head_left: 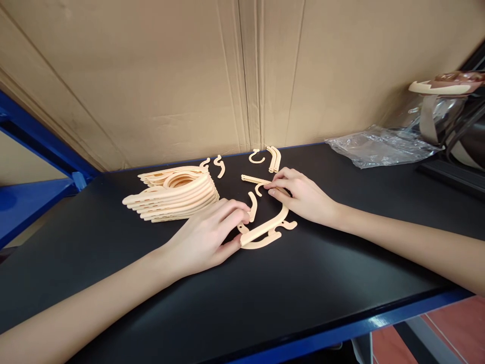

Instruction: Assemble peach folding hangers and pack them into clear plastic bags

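Peach plastic parts of folding clothes hangers lie on a black tabletop. My left hand is closed at the left end of a curved hanger arm, its thumb against the tip. Beneath that arm, flat hooked pieces stick out. A short curved piece stands at my left fingertips. My right hand is closed, with fingers and thumb on a straight-looking hanger arm. A small hook lies just below that arm, close to the right fingertips. The right palm partly hides the curved arm's upper end.
A stack of folded hangers sits on the left. Loose pieces, a hook and paired arms lie along the back, before a cardboard wall. A clear plastic bag and a transparent container are at right.
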{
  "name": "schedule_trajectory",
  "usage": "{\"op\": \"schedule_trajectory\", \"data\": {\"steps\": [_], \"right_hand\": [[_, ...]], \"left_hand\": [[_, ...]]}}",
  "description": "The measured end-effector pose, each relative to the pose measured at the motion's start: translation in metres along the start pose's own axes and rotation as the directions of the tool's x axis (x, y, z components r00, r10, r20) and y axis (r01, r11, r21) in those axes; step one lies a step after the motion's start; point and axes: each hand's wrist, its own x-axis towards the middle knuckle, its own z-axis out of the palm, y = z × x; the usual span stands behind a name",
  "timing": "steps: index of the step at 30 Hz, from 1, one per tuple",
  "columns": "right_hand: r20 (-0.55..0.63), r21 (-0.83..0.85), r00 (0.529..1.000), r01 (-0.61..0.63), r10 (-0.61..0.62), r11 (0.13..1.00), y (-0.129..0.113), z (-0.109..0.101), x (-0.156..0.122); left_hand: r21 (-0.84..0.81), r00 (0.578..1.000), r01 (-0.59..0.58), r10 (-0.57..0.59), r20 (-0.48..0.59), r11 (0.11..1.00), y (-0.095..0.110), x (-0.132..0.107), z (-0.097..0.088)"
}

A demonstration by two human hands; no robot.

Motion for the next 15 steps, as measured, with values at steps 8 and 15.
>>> {"op": "schedule_trajectory", "data": {"steps": [8,15], "right_hand": [[0.007,-0.025,1.0,0.019,-0.019,1.0,-0.0002,0.0013,-0.0005],[0.009,-0.035,0.999,0.032,-0.032,0.999,-0.0004,0.0015,-0.0013]], "left_hand": [[0.0,0.992,0.128,-0.128,0.005,0.992,0.0009,0.0022,-0.0014],[-0.024,0.982,0.189,-0.188,0.019,0.982,0.0,0.0017,-0.0001]]}}
